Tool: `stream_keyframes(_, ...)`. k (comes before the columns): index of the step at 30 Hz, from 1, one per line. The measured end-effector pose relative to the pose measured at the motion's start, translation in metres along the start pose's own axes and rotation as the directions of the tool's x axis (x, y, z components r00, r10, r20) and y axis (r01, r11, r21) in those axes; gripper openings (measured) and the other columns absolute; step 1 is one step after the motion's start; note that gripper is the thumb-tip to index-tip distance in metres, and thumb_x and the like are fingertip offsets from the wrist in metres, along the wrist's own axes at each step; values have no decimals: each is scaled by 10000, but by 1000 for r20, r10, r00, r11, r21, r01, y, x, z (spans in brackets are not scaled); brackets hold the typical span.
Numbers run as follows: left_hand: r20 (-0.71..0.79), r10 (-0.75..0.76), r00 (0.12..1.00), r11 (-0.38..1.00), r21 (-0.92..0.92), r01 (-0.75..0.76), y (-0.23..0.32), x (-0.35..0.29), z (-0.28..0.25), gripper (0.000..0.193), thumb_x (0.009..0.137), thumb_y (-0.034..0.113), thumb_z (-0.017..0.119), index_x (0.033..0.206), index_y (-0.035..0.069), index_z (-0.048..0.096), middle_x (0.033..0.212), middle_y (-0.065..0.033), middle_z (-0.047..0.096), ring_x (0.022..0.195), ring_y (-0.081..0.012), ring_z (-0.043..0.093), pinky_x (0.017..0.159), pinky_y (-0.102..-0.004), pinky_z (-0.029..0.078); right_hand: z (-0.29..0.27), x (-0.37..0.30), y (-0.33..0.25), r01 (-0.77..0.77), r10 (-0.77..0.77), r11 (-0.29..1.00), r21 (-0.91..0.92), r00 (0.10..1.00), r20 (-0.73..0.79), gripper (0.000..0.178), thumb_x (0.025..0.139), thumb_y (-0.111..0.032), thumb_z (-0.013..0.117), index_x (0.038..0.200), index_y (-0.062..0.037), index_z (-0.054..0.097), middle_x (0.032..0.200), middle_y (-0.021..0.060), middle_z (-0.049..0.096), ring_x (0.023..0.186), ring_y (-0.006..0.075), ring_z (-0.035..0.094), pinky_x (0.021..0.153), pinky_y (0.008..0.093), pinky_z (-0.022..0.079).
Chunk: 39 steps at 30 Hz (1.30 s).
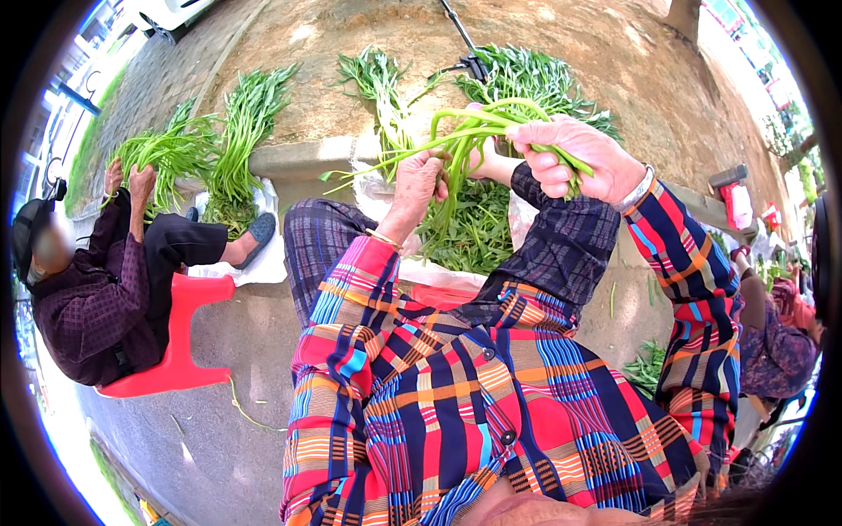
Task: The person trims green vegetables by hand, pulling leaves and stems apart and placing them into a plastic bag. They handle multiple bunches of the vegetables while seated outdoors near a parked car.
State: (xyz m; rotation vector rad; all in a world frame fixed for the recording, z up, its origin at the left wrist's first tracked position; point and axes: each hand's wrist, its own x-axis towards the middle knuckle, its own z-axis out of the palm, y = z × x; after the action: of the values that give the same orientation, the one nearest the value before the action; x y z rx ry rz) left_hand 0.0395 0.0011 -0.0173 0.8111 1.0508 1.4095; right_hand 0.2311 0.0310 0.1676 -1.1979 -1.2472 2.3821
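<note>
My right hand (pixel 581 158) is raised in front of me, its fingers closed round a bundle of long green stems (pixel 478 127) with leafy ends. Lower and to the left, my left hand (pixel 416 188) pinches the hanging part of the same bunch. The stems bend over between the two hands. Below them, loose leafy greens (pixel 474 235) lie in a heap on a pale sheet between my legs. Part of the heap is hidden by my hands and knees.
Leafy bunches (pixel 381 92) and a bigger pile (pixel 539 83) lie beyond the kerb (pixel 303 159), near a black stand (pixel 474 67). At left, a person (pixel 96 289) on a red plastic stool (pixel 189 337) handles similar greens (pixel 180 145). Another person (pixel 776 342) sits at far right.
</note>
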Motion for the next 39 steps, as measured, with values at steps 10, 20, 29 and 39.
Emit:
stream_keyframes(10, -59, -52, 997, 999, -13, 51, 3, 0, -2, 117, 799, 34, 444, 772, 30, 558, 536, -14, 516, 320, -73, 423, 289, -189, 297, 10, -2, -3, 24, -24, 999, -27, 999, -29, 208, 818, -219, 561, 720, -63, 464, 487, -64, 359, 351, 35, 333, 322, 192, 261)
stream_keyframes(20, -79, -47, 996, 996, -79, 41, -10, 4, -6, 138, 798, 14, 417, 755, 35, 547, 560, -35, 525, 328, -89, 431, 284, -198, 292, 2, 3, 0, -13, 11, 1000, 20, 996, 88, 151, 822, -211, 558, 746, -101, 486, 535, -56, 404, 384, 30, 355, 337, 185, 312)
stream_keyframes(29, 127, -99, 987, 985, -129, 116, 7, 1, -4, 180, 782, 25, 387, 846, 6, 554, 627, -53, 547, 442, -109, 494, 416, -211, 396, 1, 0, 0, 22, -22, 1000, 2, 997, 78, 161, 817, -215, 563, 733, -107, 479, 535, -53, 413, 385, 34, 371, 341, 184, 309)
stream_keyframes(39, 267, -114, 957, 961, -214, 175, 24, -2, -9, 218, 814, 106, 433, 959, -30, 523, 778, -73, 553, 583, -148, 509, 551, -255, 406, -1, 0, 1, 23, -24, 1000, 7, 994, 107, 171, 819, -207, 557, 716, -105, 467, 534, -52, 411, 386, 30, 366, 343, 180, 311)
